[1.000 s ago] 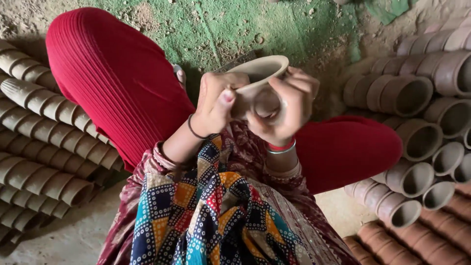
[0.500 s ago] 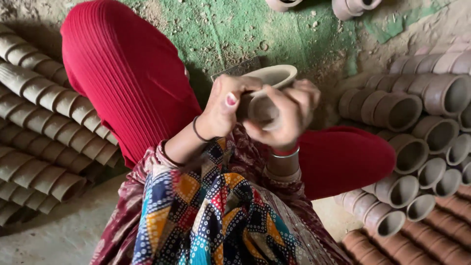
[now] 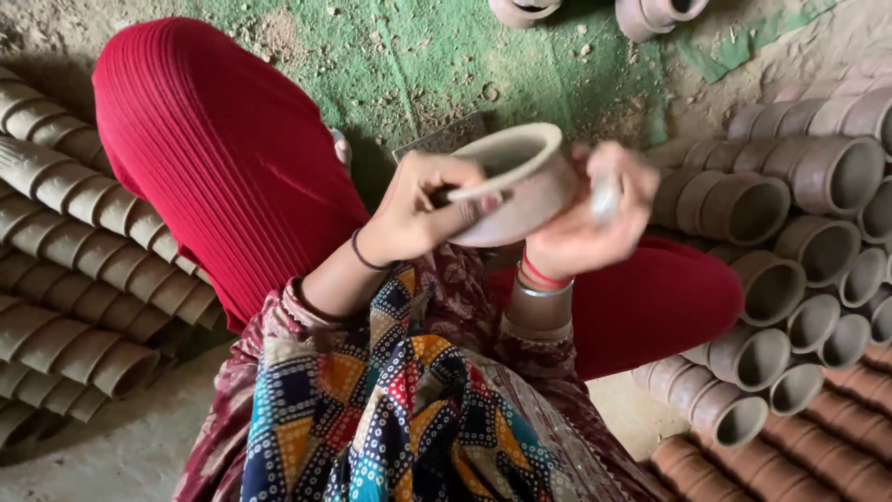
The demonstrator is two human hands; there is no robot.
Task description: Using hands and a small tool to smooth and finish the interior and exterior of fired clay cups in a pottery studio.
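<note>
Your unfired clay cup (image 3: 520,181) sits tilted above your red-trousered lap, its open mouth turned up and away toward the green mat (image 3: 520,65), its axis leaning toward your right. It is pale grey-brown, matte, with a thick rounded rim. Your left hand (image 3: 423,209) grips its near wall, fingers curled onto the rim, while your right hand (image 3: 595,218), blurred, cups its far side.
</note>
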